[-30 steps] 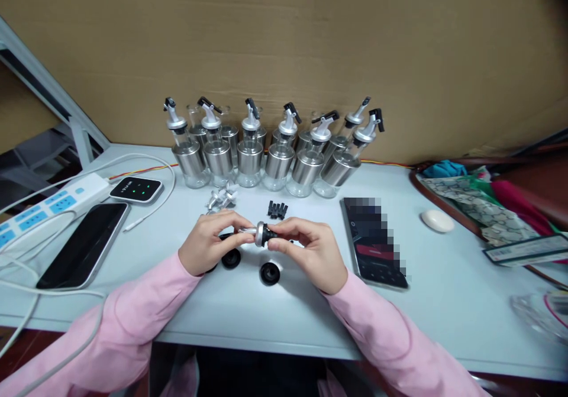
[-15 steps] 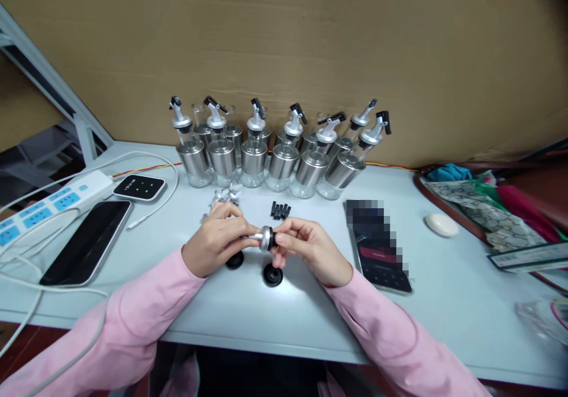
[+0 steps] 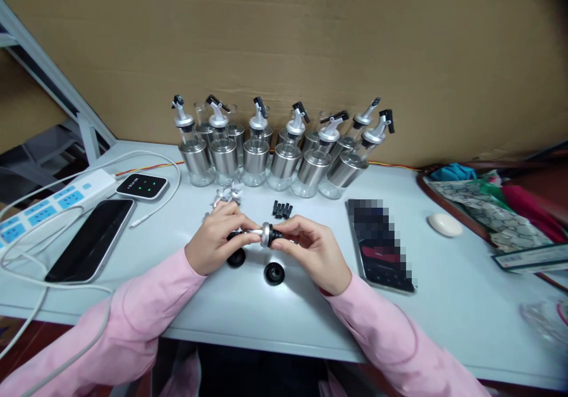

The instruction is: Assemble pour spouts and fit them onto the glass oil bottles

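Observation:
Between my two hands is a silver and black pourer top (image 3: 266, 235), held sideways over the table. My left hand (image 3: 222, 236) pinches its silver spout end, and my right hand (image 3: 313, 249) grips the black stopper end. Just below lie two round black caps, one (image 3: 274, 273) in the open and another (image 3: 236, 258) under my left fingers. Silver parts (image 3: 228, 194) lie behind my left hand. Several small black pieces (image 3: 282, 209) sit in a group behind the pourer top.
A row of glass and steel bottles (image 3: 256, 157) stands along the cardboard wall. At left are a power strip (image 3: 57, 205), a white cable, a hotspot device (image 3: 142, 186) and a phone (image 3: 91, 240). Another phone (image 3: 381, 246), a white oval object (image 3: 445, 225) and a bag are at right.
The pourer top now shows more of its black stopper, as my right fingers have shifted along it and straightened. The view has moved slightly.

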A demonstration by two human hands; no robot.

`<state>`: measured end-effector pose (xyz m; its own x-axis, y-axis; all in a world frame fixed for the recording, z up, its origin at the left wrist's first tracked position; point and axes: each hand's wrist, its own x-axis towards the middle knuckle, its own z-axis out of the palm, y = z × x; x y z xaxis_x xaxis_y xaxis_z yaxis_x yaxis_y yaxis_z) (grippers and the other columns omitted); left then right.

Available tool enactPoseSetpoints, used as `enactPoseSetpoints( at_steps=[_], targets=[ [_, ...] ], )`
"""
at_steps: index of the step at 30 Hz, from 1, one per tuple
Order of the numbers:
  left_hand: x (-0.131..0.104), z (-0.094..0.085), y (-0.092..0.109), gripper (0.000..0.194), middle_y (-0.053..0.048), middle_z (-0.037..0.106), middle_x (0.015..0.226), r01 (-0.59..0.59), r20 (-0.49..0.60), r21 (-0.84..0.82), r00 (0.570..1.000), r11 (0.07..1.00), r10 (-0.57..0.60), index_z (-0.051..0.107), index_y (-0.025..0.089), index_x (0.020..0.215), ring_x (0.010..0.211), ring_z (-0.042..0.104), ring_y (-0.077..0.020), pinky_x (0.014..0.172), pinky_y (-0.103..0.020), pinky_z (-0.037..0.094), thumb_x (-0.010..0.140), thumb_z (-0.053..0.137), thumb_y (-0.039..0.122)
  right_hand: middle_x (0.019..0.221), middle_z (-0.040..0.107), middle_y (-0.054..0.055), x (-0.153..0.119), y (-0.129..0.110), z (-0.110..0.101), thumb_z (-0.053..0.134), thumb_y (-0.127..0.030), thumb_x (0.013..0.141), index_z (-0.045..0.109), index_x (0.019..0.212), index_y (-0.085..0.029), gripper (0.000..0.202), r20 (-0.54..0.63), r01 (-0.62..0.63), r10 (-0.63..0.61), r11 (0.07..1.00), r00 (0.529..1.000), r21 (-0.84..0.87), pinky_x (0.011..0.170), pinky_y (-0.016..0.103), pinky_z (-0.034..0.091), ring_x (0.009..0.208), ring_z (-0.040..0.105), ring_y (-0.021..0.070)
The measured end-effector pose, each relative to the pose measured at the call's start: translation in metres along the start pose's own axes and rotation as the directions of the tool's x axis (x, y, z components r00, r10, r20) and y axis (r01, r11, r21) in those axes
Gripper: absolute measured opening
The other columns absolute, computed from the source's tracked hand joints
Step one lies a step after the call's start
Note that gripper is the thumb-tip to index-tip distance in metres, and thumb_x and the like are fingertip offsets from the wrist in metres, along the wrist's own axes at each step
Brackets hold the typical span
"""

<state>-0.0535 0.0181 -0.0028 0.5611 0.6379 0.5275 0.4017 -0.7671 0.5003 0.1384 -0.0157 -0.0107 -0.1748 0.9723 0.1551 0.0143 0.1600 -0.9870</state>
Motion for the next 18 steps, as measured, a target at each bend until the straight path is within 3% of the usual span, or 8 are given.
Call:
enactPoseSetpoints(
  at_steps=[7,10,14,16,18],
  targets=[
    [0.001,0.001,0.0,0.033,0.0,0.057,0.061,0.063,0.051,-0.065,0.997,0.996,-0.06,0.064,0.015,0.077,0.06,0.048,-0.0124,0.064,-0.026,0.036,0.089,0.045,0.04,0.077,0.069,0.006,-0.002,-0.001,-0.003,0.067,-0.023,0.073,0.064,0.078,-0.018,0.008,0.039,0.232,-0.232,0.923,0.972,-0.307,0.066,0.03,0.05,0.071,0.064,0.0175],
    [0.002,0.002,-0.001,0.034,-0.001,0.06,0.066,0.12,0.088,-0.137,0.99,0.983,-0.109,0.062,0.016,0.077,0.065,0.05,-0.0126,0.066,-0.025,0.038,0.09,0.042,0.04,0.072,0.068,0.005,-0.003,-0.004,-0.002,0.068,-0.024,0.072,0.062,0.075,-0.018,0.009,0.006,0.236,-0.249,0.909,0.968,-0.343,0.063,0.029,0.049,0.066,0.062,0.0164],
    [0.002,0.004,-0.002,0.036,-0.004,0.06,0.078,0.158,0.115,-0.232,0.984,0.96,-0.134,0.06,0.016,0.085,0.074,0.053,-0.0137,0.069,-0.025,0.04,0.091,0.037,0.044,0.066,0.064,0.002,-0.002,-0.009,-0.002,0.067,-0.038,0.071,0.06,0.08,-0.018,0.023,0.038,0.091,-0.089,0.994,0.995,-0.054,0.058,0.028,0.049,0.059,0.06,0.014],
    [0.002,0.005,-0.002,0.038,-0.005,0.059,0.081,0.151,0.12,-0.257,0.985,0.954,-0.124,0.058,0.015,0.087,0.08,0.052,-0.0146,0.074,-0.026,0.04,0.092,0.034,0.044,0.065,0.061,0.0,-0.001,-0.01,-0.003,0.061,-0.042,0.076,0.058,0.088,-0.018,0.026,0.095,0.013,-0.023,0.994,0.995,0.104,0.055,0.027,0.047,0.055,0.058,0.0121],
    [0.003,0.006,-0.002,0.039,-0.006,0.059,0.086,0.138,0.113,-0.262,0.987,0.955,-0.111,0.056,0.015,0.087,0.086,0.051,-0.0156,0.081,-0.029,0.037,0.092,0.031,0.044,0.063,0.056,-0.002,0.0,-0.011,-0.004,0.058,-0.04,0.079,0.056,0.094,-0.019,0.026,0.094,-0.014,-0.001,0.988,0.996,0.156,0.052,0.025,0.045,0.051,0.053,0.0094]
  ],
)
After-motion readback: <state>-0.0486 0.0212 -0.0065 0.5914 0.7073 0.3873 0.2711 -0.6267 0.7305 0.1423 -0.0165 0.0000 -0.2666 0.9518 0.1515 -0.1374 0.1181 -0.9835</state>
